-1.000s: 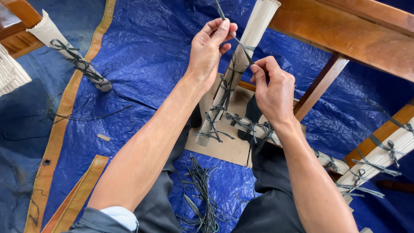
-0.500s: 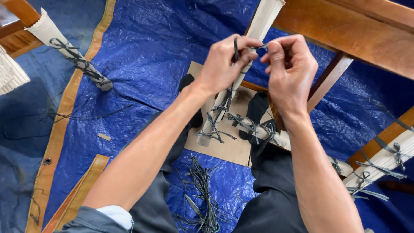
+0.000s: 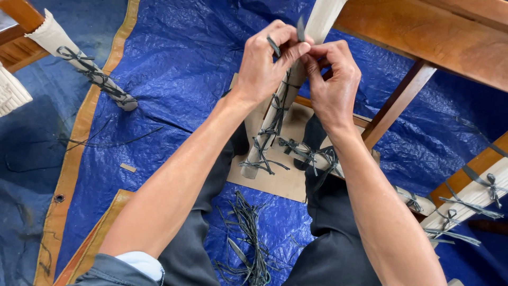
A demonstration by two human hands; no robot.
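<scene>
Together, left hand point(image 3: 264, 66) and right hand point(image 3: 330, 79) pinch a dark strip point(image 3: 300, 29) against the pale bundle point(image 3: 275, 114).

Soft, even daylight is falling across the scene, giving the blue tarp point(image 3: 174, 69) a mild sheen around eleven o'clock. Shadows are staying faint beneath the forearms. Focus is holding sharp centrally; edges are bending slightly from wide-angle distortion.
</scene>
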